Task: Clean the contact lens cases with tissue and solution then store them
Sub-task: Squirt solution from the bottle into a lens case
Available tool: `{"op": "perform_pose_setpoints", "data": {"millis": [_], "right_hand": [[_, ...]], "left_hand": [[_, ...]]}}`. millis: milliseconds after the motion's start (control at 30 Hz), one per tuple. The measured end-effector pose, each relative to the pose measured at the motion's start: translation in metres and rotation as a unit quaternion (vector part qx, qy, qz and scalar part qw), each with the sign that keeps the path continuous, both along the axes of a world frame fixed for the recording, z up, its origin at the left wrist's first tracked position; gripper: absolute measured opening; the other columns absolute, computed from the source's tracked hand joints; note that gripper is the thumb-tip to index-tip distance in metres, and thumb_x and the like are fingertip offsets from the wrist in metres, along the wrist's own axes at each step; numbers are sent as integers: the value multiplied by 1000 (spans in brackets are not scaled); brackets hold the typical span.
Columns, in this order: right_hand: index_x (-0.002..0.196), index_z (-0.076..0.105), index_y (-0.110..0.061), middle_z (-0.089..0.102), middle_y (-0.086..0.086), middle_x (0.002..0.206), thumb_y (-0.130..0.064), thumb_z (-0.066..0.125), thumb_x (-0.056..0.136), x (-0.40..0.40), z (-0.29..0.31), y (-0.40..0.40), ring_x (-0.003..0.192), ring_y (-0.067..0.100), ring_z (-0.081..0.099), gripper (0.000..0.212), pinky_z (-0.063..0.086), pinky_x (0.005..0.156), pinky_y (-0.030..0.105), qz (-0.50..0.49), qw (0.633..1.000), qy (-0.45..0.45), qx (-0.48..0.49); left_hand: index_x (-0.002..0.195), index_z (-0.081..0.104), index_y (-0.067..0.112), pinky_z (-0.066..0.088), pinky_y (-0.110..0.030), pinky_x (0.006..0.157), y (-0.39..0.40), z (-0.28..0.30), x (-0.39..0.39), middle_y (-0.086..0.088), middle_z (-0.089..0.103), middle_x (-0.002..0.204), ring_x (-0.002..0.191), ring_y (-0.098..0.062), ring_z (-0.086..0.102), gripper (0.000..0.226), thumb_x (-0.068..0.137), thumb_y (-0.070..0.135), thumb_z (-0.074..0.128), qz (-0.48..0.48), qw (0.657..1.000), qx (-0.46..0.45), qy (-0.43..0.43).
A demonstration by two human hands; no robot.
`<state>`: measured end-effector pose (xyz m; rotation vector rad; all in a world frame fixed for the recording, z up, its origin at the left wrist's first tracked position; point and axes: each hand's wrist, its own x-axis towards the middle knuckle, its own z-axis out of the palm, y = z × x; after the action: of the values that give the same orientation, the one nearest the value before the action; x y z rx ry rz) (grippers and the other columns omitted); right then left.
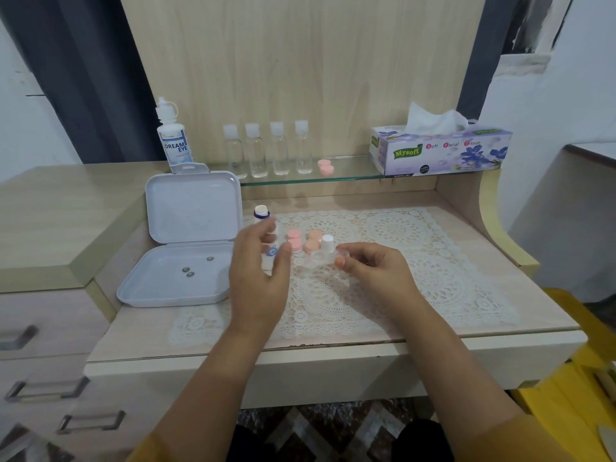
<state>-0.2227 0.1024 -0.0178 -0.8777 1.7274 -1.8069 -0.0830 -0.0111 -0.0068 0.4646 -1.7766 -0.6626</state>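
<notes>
The right hand (373,266) pinches a clear lens case (325,257) in its fingers (343,260), over the lace mat (400,261). The left hand (258,275) hovers beside it, fingers loosely spread, blurred. Behind the case lie two capped cases, pink (294,241) and peach (313,241). Left of the mat, an open box (186,255) holds three small dark bits. Four clear bottles (266,150) stand on the glass shelf (350,170).

I see a lace mat (400,261) on the desk (500,315), with an open hinged box (186,248) just left of it; 3 small items (188,271) lie in the box's lower half. On the mat, 2 lens cases (301,241) sit side by side behind my hands. Behind, on the glass shelf (350,173), 4 bottles (266,150) stand in a row, a solution bottle (171,135) at their left, another lens case (325,166) and a tissue box (440,150) at their right.
</notes>
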Motion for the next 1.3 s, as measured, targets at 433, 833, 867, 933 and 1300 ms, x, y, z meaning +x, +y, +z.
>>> {"op": "perform_pose_setpoints", "data": {"millis": [433, 833, 867, 933, 1300], "right_hand": [[97, 76, -24, 71, 15, 99, -27, 78, 79, 1, 2, 2, 99, 34, 66, 18, 51, 94, 53, 10, 1000, 20, -4], [94, 77, -24, 71, 13, 95, -21, 77, 81, 5, 6, 4, 95, 32, 66, 14, 54, 92, 43, 7, 999, 31, 4], [94, 76, -24, 71, 13, 95, -21, 77, 81, 6, 7, 4, 95, 32, 67, 14, 55, 90, 41, 8, 999, 32, 4], [95, 76, -24, 71, 12, 93, -21, 76, 81, 6, 8, 4, 87, 28, 67, 15, 55, 85, 34, 6, 999, 39, 6], [106, 74, -24, 72, 7, 93, -26, 79, 77, 6, 8, 4, 92, 24, 67, 30, 56, 85, 30, -17, 998, 61, 26]], "left_hand": [[85, 66, 40, 40, -23, 75, -3, 0, -6, 10, 59, 90, 80, -7, 50, 21, 75, 27, 79, -173, 951, 182, -179], [84, 72, 32, 41, -14, 67, -3, 2, -4, 15, 60, 79, 67, 2, 48, 16, 78, 18, 76, -199, 948, 200, -147], [84, 73, 30, 41, -13, 66, -4, 1, -4, 14, 60, 79, 67, 2, 48, 15, 78, 17, 76, -198, 949, 198, -146], [85, 74, 28, 41, -12, 66, -4, 1, -4, 13, 61, 80, 67, 2, 49, 14, 78, 16, 76, -198, 950, 198, -141], [88, 74, 30, 40, -11, 67, -3, 2, -5, 0, 67, 90, 68, -1, 49, 19, 77, 15, 76, -188, 953, 197, -133]]}}
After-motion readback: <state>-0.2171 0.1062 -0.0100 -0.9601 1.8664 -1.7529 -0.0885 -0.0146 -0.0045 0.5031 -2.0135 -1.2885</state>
